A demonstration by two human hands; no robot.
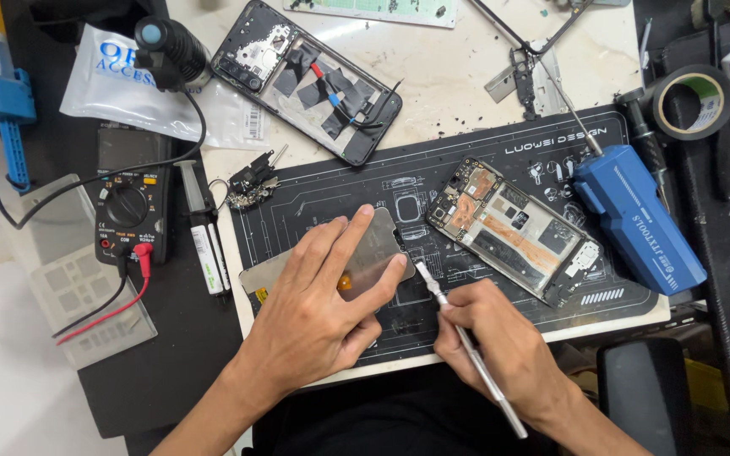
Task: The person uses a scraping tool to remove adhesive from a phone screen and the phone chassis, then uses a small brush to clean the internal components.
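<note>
Cluttered repair tabletop (pixel 466 76), dark printed work mat (pixel 433 181) at centre. Thin, smooth grey panel (pixel 373 249) is pressed flat on the mat, lower centre, by the left hand (pixel 318 308), fingers spread. Slim metal tool (pixel 466 346) is pinched in the right hand (pixel 500 342), tip touching the panel's right edge. Prying judged under way; a shallow angle and light force are called for next. Opened phone frame (pixel 513 228), copper-toned inside, lies right of centre.

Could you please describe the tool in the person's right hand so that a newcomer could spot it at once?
Start at the black work mat. At its near edge, the right hand grips a slim silver blade tool like a pen. Unlike the chunky blue tool, it is thin and metallic.
</note>
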